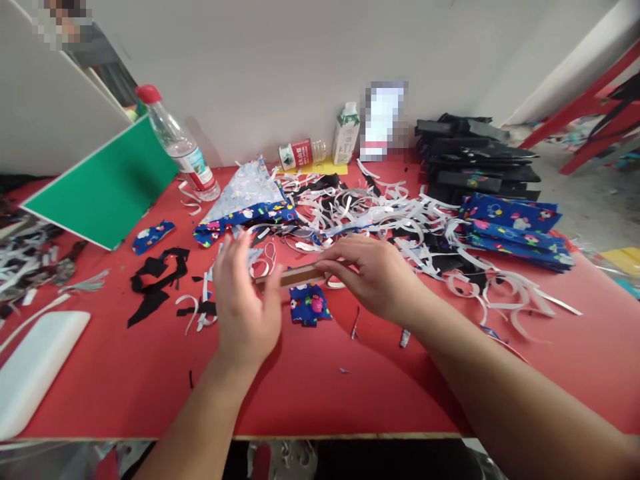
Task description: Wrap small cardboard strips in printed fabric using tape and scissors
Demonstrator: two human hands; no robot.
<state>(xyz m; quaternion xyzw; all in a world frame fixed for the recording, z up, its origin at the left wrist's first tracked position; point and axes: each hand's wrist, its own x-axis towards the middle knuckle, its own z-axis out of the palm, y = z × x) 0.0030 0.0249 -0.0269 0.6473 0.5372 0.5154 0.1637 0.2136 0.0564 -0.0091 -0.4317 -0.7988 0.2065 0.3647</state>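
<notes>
A narrow, flat brown strip (pixel 300 274) is held level above the red table, running between my two hands; I cannot tell its material. My left hand (pixel 245 300) has its left end between thumb and fingers, with the fingertips pointing up. The other end is pinched by my right hand (pixel 373 273), thumb below and fingers curled over it. Under the strip lies a small blue printed cloth piece (pixel 310 307). Beyond my left hand rests a larger folded piece of the same blue print (pixel 245 200), its pale underside showing.
White and black cloth trimmings (pixel 345 207) spread across the red table (pixel 350 400). On the right are folded blue cloths (pixel 515 230) and stacked black pieces (pixel 475 157). A bottle (pixel 193 160), green board (pixel 107 183), carton (pixel 346 137), phone (pixel 383 120) and white device (pixel 45 367) surround the work.
</notes>
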